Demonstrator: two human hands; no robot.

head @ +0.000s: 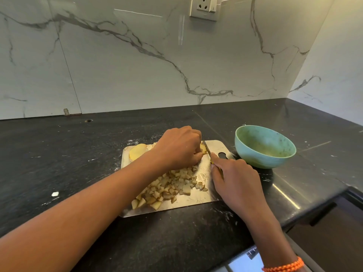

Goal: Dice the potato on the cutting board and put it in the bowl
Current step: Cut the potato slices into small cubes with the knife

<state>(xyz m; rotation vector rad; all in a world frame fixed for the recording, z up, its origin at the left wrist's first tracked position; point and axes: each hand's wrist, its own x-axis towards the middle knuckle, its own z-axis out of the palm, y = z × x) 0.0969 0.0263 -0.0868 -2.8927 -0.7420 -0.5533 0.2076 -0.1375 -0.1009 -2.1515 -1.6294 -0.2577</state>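
Note:
A shiny metal cutting board (206,195) lies on the dark counter. A heap of diced potato (169,187) covers its middle and near left. Yellow potato slices (137,152) lie at its far left corner. My left hand (179,148) curls over a potato piece (203,149) at the board's far side and holds it down. My right hand (233,177) grips a small knife (207,149) with a yellow handle; its blade points away and meets that piece. A light green bowl (265,146) stands just right of the board and holds no dice.
The black stone counter (68,163) runs left and back to a marble wall with a socket (205,7). A small white scrap (55,193) lies on the counter at the left. The counter's edge drops off at the near right (314,209).

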